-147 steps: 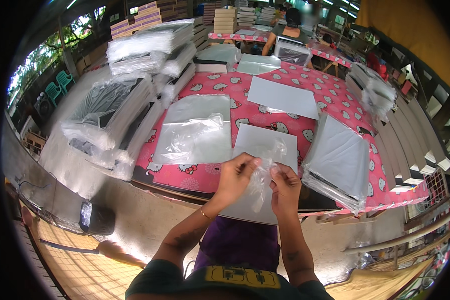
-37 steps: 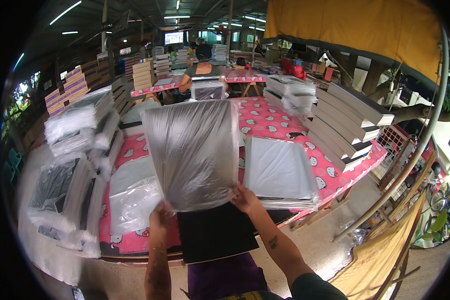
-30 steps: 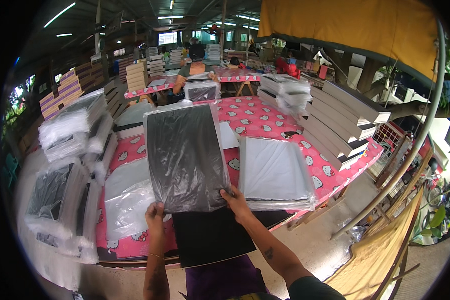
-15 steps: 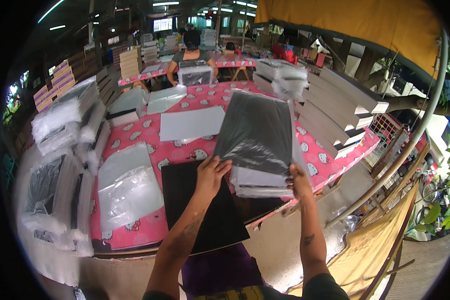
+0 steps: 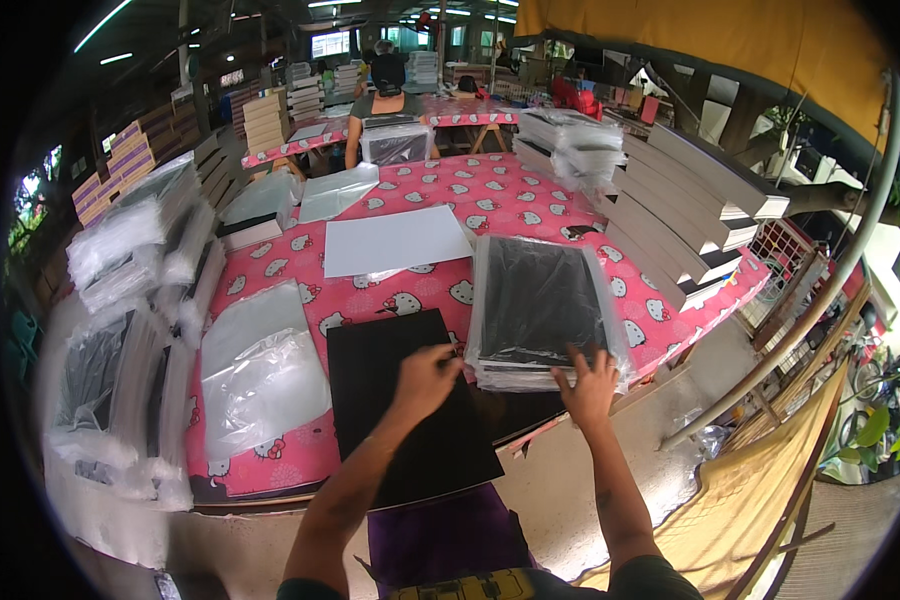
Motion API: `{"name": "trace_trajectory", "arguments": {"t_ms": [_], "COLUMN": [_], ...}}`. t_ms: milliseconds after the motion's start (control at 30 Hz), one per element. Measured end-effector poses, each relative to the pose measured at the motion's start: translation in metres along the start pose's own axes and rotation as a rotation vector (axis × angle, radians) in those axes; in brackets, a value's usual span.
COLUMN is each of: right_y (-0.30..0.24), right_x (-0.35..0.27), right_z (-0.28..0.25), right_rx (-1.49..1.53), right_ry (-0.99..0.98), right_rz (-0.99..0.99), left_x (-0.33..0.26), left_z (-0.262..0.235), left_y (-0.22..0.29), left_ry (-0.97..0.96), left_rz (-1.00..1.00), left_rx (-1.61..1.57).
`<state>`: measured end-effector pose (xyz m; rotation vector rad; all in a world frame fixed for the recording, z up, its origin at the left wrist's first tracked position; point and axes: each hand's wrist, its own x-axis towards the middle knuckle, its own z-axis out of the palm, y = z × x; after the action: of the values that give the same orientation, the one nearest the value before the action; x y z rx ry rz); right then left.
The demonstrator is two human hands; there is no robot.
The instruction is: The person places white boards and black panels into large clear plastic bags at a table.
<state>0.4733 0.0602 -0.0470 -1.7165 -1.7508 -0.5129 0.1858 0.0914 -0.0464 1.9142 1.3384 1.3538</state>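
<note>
Both hands [image 5: 510,378] on apparently lengthwise-away bagged stack [image 5: 542,306].

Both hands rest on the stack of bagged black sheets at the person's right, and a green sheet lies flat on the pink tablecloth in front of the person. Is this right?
Not quite. In the head view the flat sheet in front of the person is black, not green. The rest holds: left hand and right hand both rest on the stack of bagged black sheets at the person's right, on the pink tablecloth.
</note>
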Motion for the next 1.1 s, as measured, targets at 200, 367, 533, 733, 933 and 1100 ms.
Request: {"name": "trace_trajectory", "arguments": {"t_ms": [200,367,533,733,933,1100], "right_y": [0.008,-0.116,-0.245,-0.293,-0.36,-0.391], "right_x": [0.0,0.003,-0.051,-0.063,-0.066,-0.065], "right_z": [0.005,-0.012,0.012,0.015,0.063,0.051], "right_rx": [0.071,1.153,1.735,1.056,0.702,0.606], "right_ry": [-0.153,-0.416,-1.373,-0.582,-0.467,-0.625], "right_rz": [0.036,0.186,0.244,-0.551,-0.89,-0.775], "left_x": [-0.098,-0.113,-0.085,-0.141,-0.128,-0.164], "left_z": [-0.211,-0.237,-0.195,-0.222,-0.274,-0.302], "left_y": [-0.084,-0.086,-0.031,-0.11,-0.068,-0.094], "left_ry": [0.382,0.545,0.495,0.202,0.466,0.615], "left_rz": [-0.158,-0.216,-0.224,-0.407,-0.417,-0.351], "left_rx": [0.986,0.887,0.638,0.94,0.4,1.3]}}
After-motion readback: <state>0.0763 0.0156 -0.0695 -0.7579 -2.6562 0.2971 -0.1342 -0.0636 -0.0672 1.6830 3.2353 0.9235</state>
